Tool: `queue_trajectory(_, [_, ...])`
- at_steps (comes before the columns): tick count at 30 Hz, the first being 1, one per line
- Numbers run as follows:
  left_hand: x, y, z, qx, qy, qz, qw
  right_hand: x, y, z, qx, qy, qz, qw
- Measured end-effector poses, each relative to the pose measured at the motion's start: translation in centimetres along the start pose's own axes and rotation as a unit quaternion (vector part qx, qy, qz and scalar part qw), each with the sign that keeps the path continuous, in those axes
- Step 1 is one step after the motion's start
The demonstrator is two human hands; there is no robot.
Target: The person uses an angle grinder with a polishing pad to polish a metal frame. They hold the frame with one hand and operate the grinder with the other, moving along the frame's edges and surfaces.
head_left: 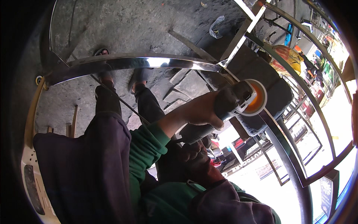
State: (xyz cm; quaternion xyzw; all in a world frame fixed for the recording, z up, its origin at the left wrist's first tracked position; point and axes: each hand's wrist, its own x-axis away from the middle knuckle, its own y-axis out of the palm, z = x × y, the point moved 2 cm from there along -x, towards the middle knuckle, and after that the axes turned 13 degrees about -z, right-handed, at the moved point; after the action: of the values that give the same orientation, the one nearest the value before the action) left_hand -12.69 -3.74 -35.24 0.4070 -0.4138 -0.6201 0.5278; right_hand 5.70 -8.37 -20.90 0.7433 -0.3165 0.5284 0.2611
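My left hand (207,108), in a green sleeve, is wrapped round the dark body of an angle grinder (225,102) just behind its head. At the head, a round white rim encloses an orange disc face (257,99). In shadow under the grinder's rear part, my right hand (195,151) has its fingers curled round it. The disc is beside a shiny metal tube frame (240,41), close to a lower bar (283,142); whether they touch I cannot tell. A long polished curved bar (141,63) of the frame runs leftward across my view.
A dark block-like support (270,80) stands under the frame. To the left is a pale plastic chair (35,179). Metal strips (194,44) and a clear plastic scrap (216,27) lie on the rough floor. A cable (119,98) passes by my legs. Bright clutter fills the far right.
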Motion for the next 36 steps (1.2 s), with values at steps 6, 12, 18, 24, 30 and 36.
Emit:
queue_trajectory(6, [0.8, -2.2, -0.2, 0.001, -0.059, 0.027, 0.998, 0.5, -1.0, -0.8, 0.484, -0.023, -0.049, 0.873])
queue_trajectory(12, [0.6, -0.4, 0.2, 0.002, 0.001, -0.023, 1.000, 0.1, 1.8, -2.4, 0.696, -0.185, 0.004, 0.694])
queue_trajectory(18, [0.6, -2.5, 0.3, -0.038, -0.042, 0.048, 0.997, -0.2, 1.0, -1.6, 0.667, -0.086, -0.002, 0.740])
queue_trajectory(24, [0.7, -1.5, 0.3, -0.011, -0.013, 0.014, 1.000, -0.3, 1.6, -3.2, 0.850, -0.199, -0.098, 0.478])
queue_trajectory(30, [0.8, -3.6, -0.3, -0.013, -0.060, 0.063, 0.996, -0.8, 2.5, -3.8, 0.828, -0.264, -0.092, 0.486])
queue_trajectory(36, [0.9, -4.4, -1.1, 0.029, -0.060, 0.073, 0.995, -0.7, 0.6, -3.0, 0.779, -0.199, -0.136, 0.579])
